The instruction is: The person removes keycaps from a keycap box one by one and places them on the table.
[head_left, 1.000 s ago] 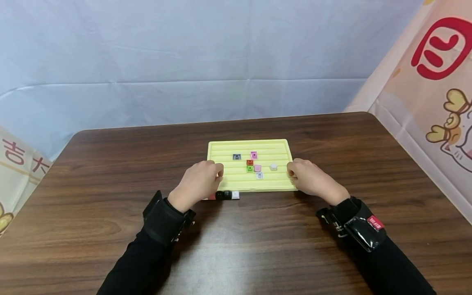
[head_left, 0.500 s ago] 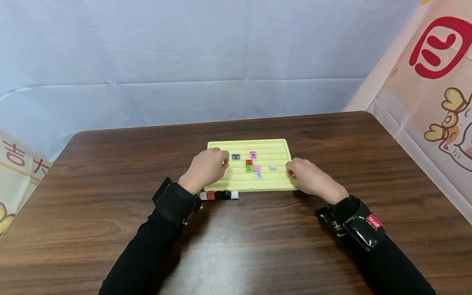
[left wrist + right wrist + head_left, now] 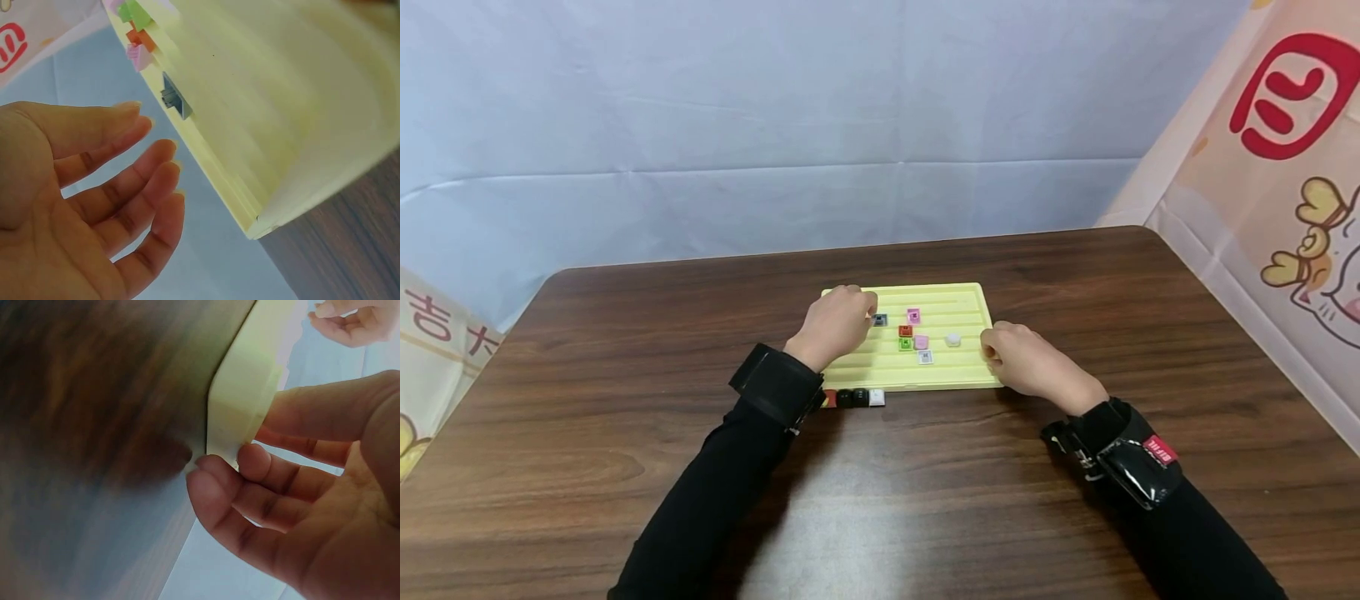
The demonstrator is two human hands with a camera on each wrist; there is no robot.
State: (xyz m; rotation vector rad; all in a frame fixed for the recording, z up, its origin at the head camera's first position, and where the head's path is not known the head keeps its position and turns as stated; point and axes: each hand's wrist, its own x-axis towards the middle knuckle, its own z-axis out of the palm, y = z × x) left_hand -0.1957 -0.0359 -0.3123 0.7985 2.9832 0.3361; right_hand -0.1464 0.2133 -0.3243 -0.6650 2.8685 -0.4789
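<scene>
A pale yellow ridged tray (image 3: 955, 302) lies on the table with several small keycaps on it. My left hand (image 3: 838, 323) hovers over its left part, fingers loosely bent and nothing between them. Right by those fingertips is a grey keycap (image 3: 175, 97), stem side showing. Beyond it sit a pink keycap (image 3: 913, 316), a red keycap (image 3: 906, 331) and a green keycap (image 3: 906, 343). At the tray's right edge, my right hand (image 3: 294, 481) holds the rim with thumb and curled fingers, fingertips close to the tabletop.
Along the tray's front edge runs a row of keycaps, including a black keycap (image 3: 861, 398) and a white keycap (image 3: 877, 398); my left wrist hides part of it. A white keycap (image 3: 952, 340) sits at the tray's right. Cloth (image 3: 760, 125) hangs behind the wooden table (image 3: 925, 492).
My left hand has moved away from my body and to the right, from the tray's front left to beside the grey keycap. The right hand has stayed at the tray's edge.
</scene>
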